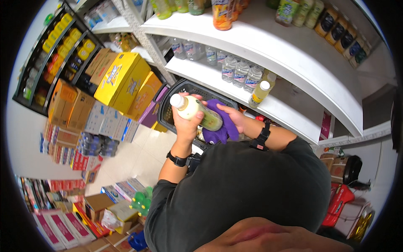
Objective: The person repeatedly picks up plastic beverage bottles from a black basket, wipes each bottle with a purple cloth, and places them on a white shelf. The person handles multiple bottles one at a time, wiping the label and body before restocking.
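Note:
A plastic drink bottle [196, 111] with a white cap and pale yellow-green contents lies tilted in my left hand [185, 126]. The fingers wrap around its upper half, thumb on the near side. My right hand [234, 117] holds a purple cloth [222, 126], which touches the lower end of the bottle. Below both hands stands a dark plastic basket [168, 119], its contents mostly hidden by my hands and the cloth. On the shelf just beyond, a yellowish bottle with a white cap [260, 93] stands near the front edge.
White shelving [292, 115] curves across the front and right, with clear water bottles [241, 73] on the middle level. An orange drink bottle [222, 14] stands above. Yellow cartons [121, 82] are stacked at left beside a dark rack [58, 53]. Boxes [99, 204] crowd the floor behind.

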Demonstrator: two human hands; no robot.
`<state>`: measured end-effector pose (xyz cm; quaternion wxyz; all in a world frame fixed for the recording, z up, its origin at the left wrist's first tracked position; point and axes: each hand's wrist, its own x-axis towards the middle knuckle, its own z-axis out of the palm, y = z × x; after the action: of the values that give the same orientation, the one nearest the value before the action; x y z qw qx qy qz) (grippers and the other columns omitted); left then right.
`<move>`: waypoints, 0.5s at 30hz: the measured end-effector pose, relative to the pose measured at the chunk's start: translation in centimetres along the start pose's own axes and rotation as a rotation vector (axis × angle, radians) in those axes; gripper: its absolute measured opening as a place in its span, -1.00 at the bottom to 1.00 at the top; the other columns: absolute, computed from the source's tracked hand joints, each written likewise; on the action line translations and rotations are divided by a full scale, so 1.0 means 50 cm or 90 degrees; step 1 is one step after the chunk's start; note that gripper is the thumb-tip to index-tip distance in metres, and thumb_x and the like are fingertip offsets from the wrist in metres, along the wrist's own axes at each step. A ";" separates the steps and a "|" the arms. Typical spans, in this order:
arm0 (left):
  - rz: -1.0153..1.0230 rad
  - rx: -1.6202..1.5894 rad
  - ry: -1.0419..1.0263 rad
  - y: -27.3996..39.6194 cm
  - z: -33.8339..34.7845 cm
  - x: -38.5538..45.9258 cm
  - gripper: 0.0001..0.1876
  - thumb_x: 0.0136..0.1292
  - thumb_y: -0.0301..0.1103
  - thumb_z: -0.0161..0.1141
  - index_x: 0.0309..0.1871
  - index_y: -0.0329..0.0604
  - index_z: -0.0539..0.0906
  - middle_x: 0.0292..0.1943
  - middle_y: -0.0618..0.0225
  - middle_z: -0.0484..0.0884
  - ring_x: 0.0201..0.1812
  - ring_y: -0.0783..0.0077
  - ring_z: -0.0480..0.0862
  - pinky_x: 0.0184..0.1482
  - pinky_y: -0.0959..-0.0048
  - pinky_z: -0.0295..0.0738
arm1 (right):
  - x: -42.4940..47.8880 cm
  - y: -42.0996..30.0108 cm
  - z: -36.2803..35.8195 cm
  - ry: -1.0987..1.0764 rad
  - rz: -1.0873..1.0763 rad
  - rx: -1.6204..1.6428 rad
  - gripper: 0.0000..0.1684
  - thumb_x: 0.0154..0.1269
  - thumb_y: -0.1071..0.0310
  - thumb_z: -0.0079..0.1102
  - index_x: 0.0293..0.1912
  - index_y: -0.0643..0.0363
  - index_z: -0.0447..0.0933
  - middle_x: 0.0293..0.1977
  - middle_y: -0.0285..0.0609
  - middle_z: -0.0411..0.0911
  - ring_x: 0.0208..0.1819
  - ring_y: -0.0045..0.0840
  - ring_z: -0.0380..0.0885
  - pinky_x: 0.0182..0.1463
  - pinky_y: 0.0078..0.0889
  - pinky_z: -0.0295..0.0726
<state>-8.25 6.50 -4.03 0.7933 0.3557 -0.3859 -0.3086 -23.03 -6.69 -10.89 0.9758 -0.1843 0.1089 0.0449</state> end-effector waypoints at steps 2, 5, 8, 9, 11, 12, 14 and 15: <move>-0.032 -0.012 -0.062 -0.008 0.044 0.009 -0.18 0.17 -0.11 0.59 0.34 -0.13 0.28 0.08 0.10 0.60 0.02 0.15 0.72 0.12 0.13 0.66 | -0.051 -0.002 -0.008 -0.055 -0.024 0.025 -0.26 0.65 -0.19 -0.21 0.50 0.14 0.25 0.36 0.07 0.45 0.31 -0.12 0.55 0.40 0.05 0.53; -0.112 -0.060 -0.187 -0.066 0.090 0.010 -0.16 0.14 -0.14 0.61 0.36 -0.13 0.30 0.13 0.11 0.59 0.10 0.17 0.69 0.19 0.14 0.62 | -0.095 0.030 -0.038 0.009 -0.147 0.096 -0.35 0.64 -0.12 -0.11 0.42 0.14 0.35 0.28 0.03 0.55 0.24 -0.20 0.61 0.40 -0.05 0.54; -0.089 0.124 -0.394 -0.093 0.111 0.026 -0.09 0.07 -0.22 0.63 0.43 -0.15 0.29 0.35 0.13 0.40 0.33 0.16 0.52 0.38 0.14 0.39 | -0.161 0.059 -0.038 0.092 -0.220 0.108 -0.36 0.64 -0.09 -0.12 0.44 0.15 0.34 0.30 0.04 0.53 0.24 -0.19 0.62 0.41 -0.01 0.54; -0.019 0.226 -0.465 -0.074 0.131 0.038 -0.03 0.04 -0.21 0.63 0.47 -0.16 0.27 0.33 0.12 0.38 0.39 0.10 0.43 0.46 0.12 0.26 | -0.190 0.069 -0.036 0.095 -0.235 0.128 -0.35 0.65 -0.09 -0.14 0.45 0.14 0.32 0.32 0.05 0.51 0.25 -0.17 0.61 0.42 -0.01 0.54; -0.002 0.305 -0.606 -0.047 0.175 0.060 0.01 0.01 -0.18 0.65 0.49 -0.15 0.27 0.29 0.11 0.40 0.43 0.08 0.37 0.51 0.11 0.17 | -0.247 0.090 -0.037 0.115 -0.286 0.150 -0.33 0.65 -0.11 -0.18 0.48 0.13 0.28 0.33 0.09 0.49 0.25 -0.08 0.61 0.36 0.12 0.58; 0.023 0.317 -0.631 -0.044 0.195 0.064 -0.02 0.01 -0.22 0.65 0.47 -0.14 0.29 0.25 0.11 0.42 0.39 0.09 0.41 0.47 0.15 0.25 | -0.266 0.095 -0.035 0.120 -0.308 0.144 -0.32 0.65 -0.11 -0.19 0.49 0.13 0.27 0.32 0.09 0.49 0.24 -0.05 0.61 0.33 0.16 0.59; -0.013 0.317 -0.653 -0.050 0.235 0.064 -0.05 0.03 -0.26 0.64 0.46 -0.13 0.30 0.25 0.11 0.42 0.37 0.11 0.45 0.44 0.18 0.30 | -0.302 0.108 -0.040 0.131 -0.328 0.172 -0.30 0.65 -0.12 -0.21 0.50 0.14 0.24 0.33 0.12 0.48 0.23 0.02 0.60 0.25 0.29 0.63; -0.029 0.320 -0.662 -0.050 0.257 0.066 -0.06 0.03 -0.28 0.64 0.45 -0.12 0.31 0.25 0.12 0.43 0.36 0.11 0.46 0.42 0.20 0.33 | -0.317 0.110 -0.042 0.132 -0.354 0.172 -0.30 0.65 -0.13 -0.21 0.51 0.14 0.24 0.33 0.12 0.47 0.23 0.03 0.60 0.25 0.29 0.63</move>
<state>-17.77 -1.61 1.01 0.3836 0.3429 -0.7789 -0.3586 -39.57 -3.11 -11.12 0.9500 -0.0795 0.1582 -0.2570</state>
